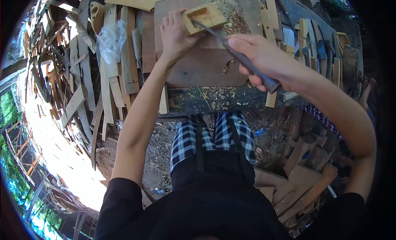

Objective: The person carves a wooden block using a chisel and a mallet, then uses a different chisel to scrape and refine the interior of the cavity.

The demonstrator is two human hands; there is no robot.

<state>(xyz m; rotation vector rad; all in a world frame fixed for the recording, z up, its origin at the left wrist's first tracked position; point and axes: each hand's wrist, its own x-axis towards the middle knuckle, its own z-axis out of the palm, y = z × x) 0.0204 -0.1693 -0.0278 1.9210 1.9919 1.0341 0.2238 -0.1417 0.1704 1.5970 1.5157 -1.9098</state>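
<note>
A small hollowed block of pale wood [213,18] sits tilted on a brown board [194,71] on the workbench. My left hand [176,31] grips the block's left end, some fingers hidden behind it. In my right hand [258,54] is a chisel [243,58], its dark handle running down toward me under my palm. The chisel's thin metal blade reaches up and left, and its tip lies in the block's hollow, near the left end wall. Wood shavings [237,23] lie just right of the block.
Wood strips and a clear plastic bag [111,42] lie left of the board. Several hand tools [317,42] and wood pieces crowd the bench's right side. Shavings cover the bench's front edge [214,99]. Wood offcuts [299,178] are piled on the ground at lower right.
</note>
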